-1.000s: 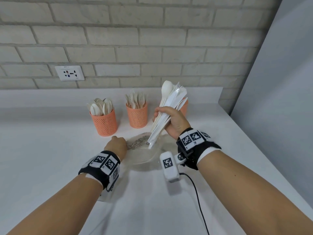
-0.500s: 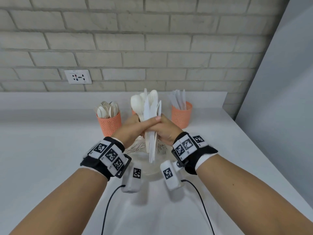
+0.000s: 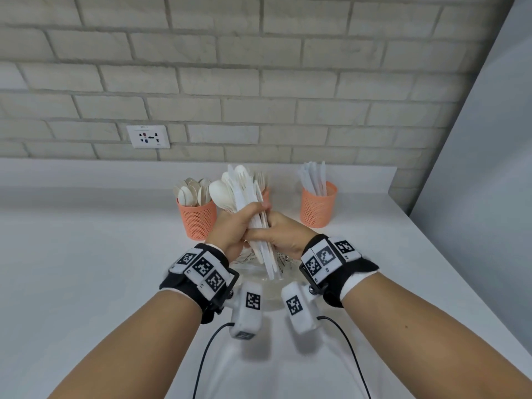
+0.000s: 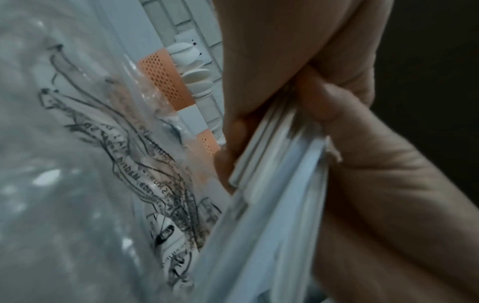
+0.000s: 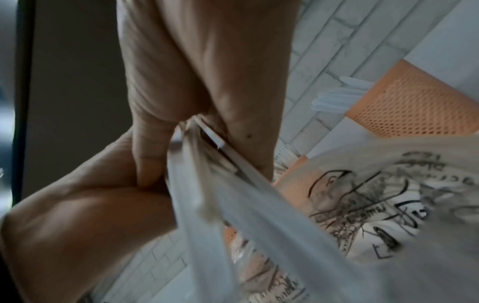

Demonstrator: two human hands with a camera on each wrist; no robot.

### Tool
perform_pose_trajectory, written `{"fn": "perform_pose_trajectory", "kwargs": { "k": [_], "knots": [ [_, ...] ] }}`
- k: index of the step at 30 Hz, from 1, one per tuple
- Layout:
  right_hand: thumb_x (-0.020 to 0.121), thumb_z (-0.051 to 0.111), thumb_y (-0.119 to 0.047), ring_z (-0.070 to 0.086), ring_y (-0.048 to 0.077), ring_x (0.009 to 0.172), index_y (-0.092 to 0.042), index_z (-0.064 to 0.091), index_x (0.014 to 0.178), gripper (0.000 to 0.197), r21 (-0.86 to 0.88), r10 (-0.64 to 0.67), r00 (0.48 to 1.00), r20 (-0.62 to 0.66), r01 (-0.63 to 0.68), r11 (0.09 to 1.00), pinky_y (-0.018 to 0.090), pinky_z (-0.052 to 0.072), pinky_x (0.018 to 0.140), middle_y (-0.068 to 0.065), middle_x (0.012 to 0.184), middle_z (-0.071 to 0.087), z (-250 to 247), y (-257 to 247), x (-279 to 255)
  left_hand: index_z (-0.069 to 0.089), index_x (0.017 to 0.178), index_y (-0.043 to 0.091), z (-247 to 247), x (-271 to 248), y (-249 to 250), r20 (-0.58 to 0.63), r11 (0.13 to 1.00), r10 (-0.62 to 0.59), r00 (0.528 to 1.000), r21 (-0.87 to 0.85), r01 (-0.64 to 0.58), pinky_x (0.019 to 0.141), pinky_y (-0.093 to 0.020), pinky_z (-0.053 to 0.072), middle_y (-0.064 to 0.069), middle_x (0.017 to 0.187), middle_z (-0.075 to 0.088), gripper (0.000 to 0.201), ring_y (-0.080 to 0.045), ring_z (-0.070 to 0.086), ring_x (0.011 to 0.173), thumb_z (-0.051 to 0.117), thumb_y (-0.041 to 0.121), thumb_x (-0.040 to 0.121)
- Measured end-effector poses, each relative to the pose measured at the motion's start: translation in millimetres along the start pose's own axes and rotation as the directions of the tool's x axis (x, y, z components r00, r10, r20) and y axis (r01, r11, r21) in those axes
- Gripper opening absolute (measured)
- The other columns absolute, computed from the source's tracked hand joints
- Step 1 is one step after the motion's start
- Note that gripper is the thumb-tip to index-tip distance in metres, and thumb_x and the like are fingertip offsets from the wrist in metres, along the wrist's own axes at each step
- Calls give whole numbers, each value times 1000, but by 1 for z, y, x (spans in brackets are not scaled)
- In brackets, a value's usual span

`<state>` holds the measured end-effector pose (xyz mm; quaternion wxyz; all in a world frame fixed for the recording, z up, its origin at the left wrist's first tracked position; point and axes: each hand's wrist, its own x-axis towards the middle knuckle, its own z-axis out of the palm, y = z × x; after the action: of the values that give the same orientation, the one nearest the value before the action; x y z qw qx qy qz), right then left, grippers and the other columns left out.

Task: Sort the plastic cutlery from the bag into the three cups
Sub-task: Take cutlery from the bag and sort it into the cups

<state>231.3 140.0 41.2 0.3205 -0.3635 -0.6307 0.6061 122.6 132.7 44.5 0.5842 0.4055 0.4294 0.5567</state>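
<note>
The bundle of white plastic cutlery (image 3: pixel 247 203) stands upright above the clear printed bag (image 3: pixel 260 279), in front of the middle cup, and I see my left hand (image 3: pixel 234 230) and right hand (image 3: pixel 283 236) both wrapped around its handles.

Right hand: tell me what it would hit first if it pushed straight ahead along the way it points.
Probably the middle orange cup, the one with forks, directly behind the cutlery bundle that the right hand and left hand grip. Depth is unclear from the head view.
</note>
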Motion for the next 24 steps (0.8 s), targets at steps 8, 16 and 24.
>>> {"fn": "perform_pose_trajectory", "kwargs": {
  "k": [8,16,24],
  "knots": [
    [95,47,-30,56,23,85,-4,61,101,30,-294,-182,946,-270,99,951,51,46,90,25,98,62,-1,10,4,65,92,1,-9,16,7,-72,976,-29,997,-219,12,71,-31,55,-8,84,71,12,-14,69,74,64,8,83],
    [93,52,-17,57,16,76,-2,60,91,17,-338,-310,870,-382,181,924,33,49,75,3,79,61,-4,6,7,56,117,-6,2,16,3,9,947,15,1000,-322,-11,85,-32,54,-15,105,65,34,-27,61,103,60,5,86],
    [92,54,-17,43,5,59,-28,42,62,34,-543,-488,748,-450,205,815,12,36,57,-2,66,47,-13,-4,7,62,103,-4,-1,24,-1,-74,926,-49,996,-376,18,81,-35,56,-17,98,65,21,-22,66,84,63,2,83]
  ]
}}
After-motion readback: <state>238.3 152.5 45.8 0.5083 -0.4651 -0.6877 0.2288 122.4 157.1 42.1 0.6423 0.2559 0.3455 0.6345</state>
